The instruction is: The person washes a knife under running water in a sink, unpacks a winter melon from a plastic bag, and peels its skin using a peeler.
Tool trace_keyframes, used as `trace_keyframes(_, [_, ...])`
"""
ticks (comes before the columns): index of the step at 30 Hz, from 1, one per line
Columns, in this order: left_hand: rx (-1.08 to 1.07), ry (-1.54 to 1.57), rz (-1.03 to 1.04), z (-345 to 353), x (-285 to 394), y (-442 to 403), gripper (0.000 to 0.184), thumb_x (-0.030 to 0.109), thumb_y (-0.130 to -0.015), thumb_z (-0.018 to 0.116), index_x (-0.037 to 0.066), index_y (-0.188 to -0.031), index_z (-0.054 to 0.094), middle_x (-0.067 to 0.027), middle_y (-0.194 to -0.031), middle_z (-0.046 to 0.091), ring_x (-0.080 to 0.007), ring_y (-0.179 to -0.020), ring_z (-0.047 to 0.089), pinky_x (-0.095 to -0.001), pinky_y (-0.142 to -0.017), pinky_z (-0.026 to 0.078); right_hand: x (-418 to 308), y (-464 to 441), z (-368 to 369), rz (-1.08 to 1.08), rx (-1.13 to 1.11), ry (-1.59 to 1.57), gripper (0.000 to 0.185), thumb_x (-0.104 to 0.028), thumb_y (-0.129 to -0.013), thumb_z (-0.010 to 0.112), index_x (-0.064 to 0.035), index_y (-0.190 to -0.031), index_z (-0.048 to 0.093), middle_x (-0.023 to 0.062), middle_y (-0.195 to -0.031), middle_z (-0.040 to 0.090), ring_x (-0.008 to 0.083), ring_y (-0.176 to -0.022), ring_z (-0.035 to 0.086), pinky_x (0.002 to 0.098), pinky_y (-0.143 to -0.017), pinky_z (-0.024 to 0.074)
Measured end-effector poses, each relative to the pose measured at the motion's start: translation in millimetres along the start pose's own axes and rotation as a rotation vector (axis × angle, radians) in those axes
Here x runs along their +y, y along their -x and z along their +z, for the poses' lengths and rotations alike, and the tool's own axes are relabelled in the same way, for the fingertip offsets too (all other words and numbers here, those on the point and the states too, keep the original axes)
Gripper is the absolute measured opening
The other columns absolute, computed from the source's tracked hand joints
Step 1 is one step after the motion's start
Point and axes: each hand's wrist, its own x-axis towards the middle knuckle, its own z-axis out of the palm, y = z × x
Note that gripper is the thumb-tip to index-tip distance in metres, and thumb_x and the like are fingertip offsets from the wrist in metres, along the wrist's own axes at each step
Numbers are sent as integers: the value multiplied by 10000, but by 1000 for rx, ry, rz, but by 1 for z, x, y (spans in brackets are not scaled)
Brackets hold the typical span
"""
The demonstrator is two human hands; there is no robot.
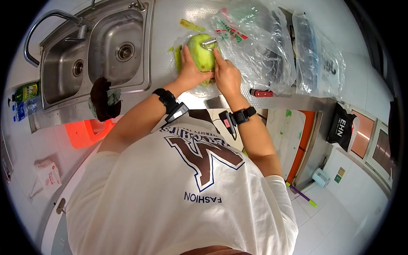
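Observation:
A large green fruit or vegetable (201,56) rests on the counter, its skin pale where peeled. My left hand (191,71) holds it from the left and near side, thumb across its lower end. A metal peeler (209,43) lies against its upper right surface. My right hand (226,74) is closed at the right side of the green piece, index finger reaching up to the peeler, whose handle is mostly hidden. Strips of green peel (178,58) lie beside its left edge, and another peel strip (192,25) is farther back.
A double steel sink (148,46) with a curved faucet (55,14) is at the left. Clear plastic bags (255,51) cover the counter's right part. A red-handled knife (262,93) lies near the front edge. A dark cloth-like item (102,98) hangs over the sink's front.

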Motion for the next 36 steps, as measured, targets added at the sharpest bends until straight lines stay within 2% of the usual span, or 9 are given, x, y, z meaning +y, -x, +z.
trace_keyframes(13, [44, -19, -110, 3, 8, -3, 1462, 382, -583, 919, -92, -1461, -150, -318, -1547, 3, -407, -1464, 35, -411, -1204, 139, -20, -26, -16, -37, -48, 149, 407, -186, -904, 551, -217, -1308, 595, 147, -823, 674, 361, -679, 661, 469, -618, 530])
trace_keyframes(16, [36, -16, -92, 1, 7, -1, 1448, 346, -594, 919, -102, -1454, -156, -314, -1541, 35, -394, -1460, 67, -391, -1202, 145, -10, -26, -39, -93, -193, 139, 470, -148, -877, 549, -142, -1347, 543, 178, -870, 687, 339, -750, 692, 454, -653, 542])
trace_keyframes(19, [35, 185, -67, 8, -11, -5, 1441, 325, -599, 921, -106, -1452, -158, -307, -1531, 97, -376, -1448, 137, -370, -1192, 179, 16, -13, -41, -12, -146, -50, 382, -162, -940, 511, -72, -1308, 564, 195, -920, 693, 363, -770, 686, 453, -686, 533])
trace_keyframes(21, [32, 179, -88, 7, -4, -3, 1425, 282, -612, 915, -107, -1447, -172, -302, -1501, 214, -351, -1425, 231, -356, -1174, 224, 37, 0, -14, 110, 212, -307, 380, -202, -1002, 496, -20, -1332, 545, 160, -887, 702, 275, -757, 686, 392, -688, 519])
trace_keyframes(22, [31, 175, -87, 4, -1, -2, 1425, 282, -612, 915, -107, -1447, -172, -302, -1501, 214, -351, -1425, 231, -356, -1174, 224, 31, 0, -19, 501, -50, -608, 385, -203, -1017, 483, 44, -1309, 532, 107, -889, 672, 169, -769, 631, 320, -715, 504])
trace_keyframes(25, [-27, 400, -136, -4, 5, -1, 1313, 237, -674, 874, -112, -1465, -114, -280, -1464, 322, -334, -1389, 324, -358, -1150, 277, 68, 0, 62, 498, 136, -730, 359, -182, -1001, 473, 49, -1265, 548, 213, -1005, 661, 269, -927, 641, 335, -849, 488])
trace_keyframes(28, [-83, 417, -126, -9, 1, -2, 1167, 207, -723, 827, -116, -1484, 2, -256, -1447, 375, -333, -1346, 393, -366, -1131, 312, 58, -3, 79, 560, 218, -1001, 342, -176, -1008, 466, 37, -1264, 546, 141, -1054, 645, 188, -948, 595, 309, -876, 469])
trace_keyframes(31, [-23, 197, -108, -15, 10, 1, 1061, 230, -748, 806, -106, -1485, 120, -255, -1452, 372, -342, -1328, 411, -369, -1121, 325, 56, -2, 76, 629, 183, -1203, 340, -172, -1012, 463, 30, -1275, 538, 103, -1083, 637, 159, -952, 578, 303, -874, 467])
trace_keyframes(36, [62, -365, -109, -39, 58, 13, 1186, 365, -644, 877, -76, -1482, 162, -292, -1485, 272, -414, -1377, 315, -407, -1126, 314, 46, 1, 82, 612, 11, -1267, 268, -153, -1031, 444, -13, -1230, 554, 28, -1010, 619, 104, -875, 571, 257, -806, 484])
